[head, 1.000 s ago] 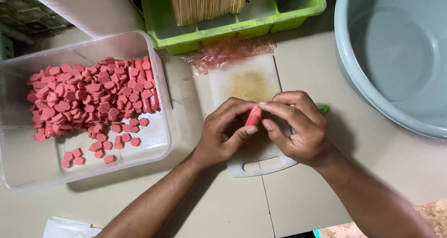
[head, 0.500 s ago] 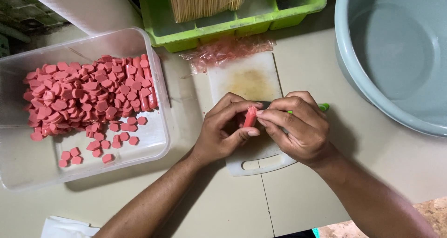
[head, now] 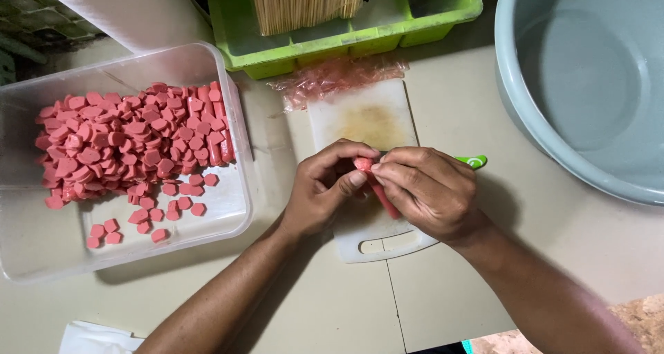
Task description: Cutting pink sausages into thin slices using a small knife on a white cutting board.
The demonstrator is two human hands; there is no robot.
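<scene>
My left hand (head: 325, 188) and my right hand (head: 425, 191) meet over a white cutting board (head: 370, 122). Between their fingertips they pinch a pink sausage (head: 377, 184), which lies tilted and is partly covered by fingers. A green handle tip (head: 474, 161) sticks out from behind my right hand; the rest of that tool is hidden. Crumpled pinkish plastic wrappers (head: 339, 77) lie at the board's far edge. To the left, a clear plastic container (head: 232, 209) holds several pink sausage slices (head: 131, 143).
A green tray (head: 346, 42) with a bundle of wooden skewers (head: 304, 1) stands at the back. A large grey basin (head: 588, 77) fills the right side. White paper (head: 93, 339) lies at the bottom left.
The sausage has tipped from nearly upright to a slant, and both hands' fingers have closed in over its upper end. The green handle tip now shows more.
</scene>
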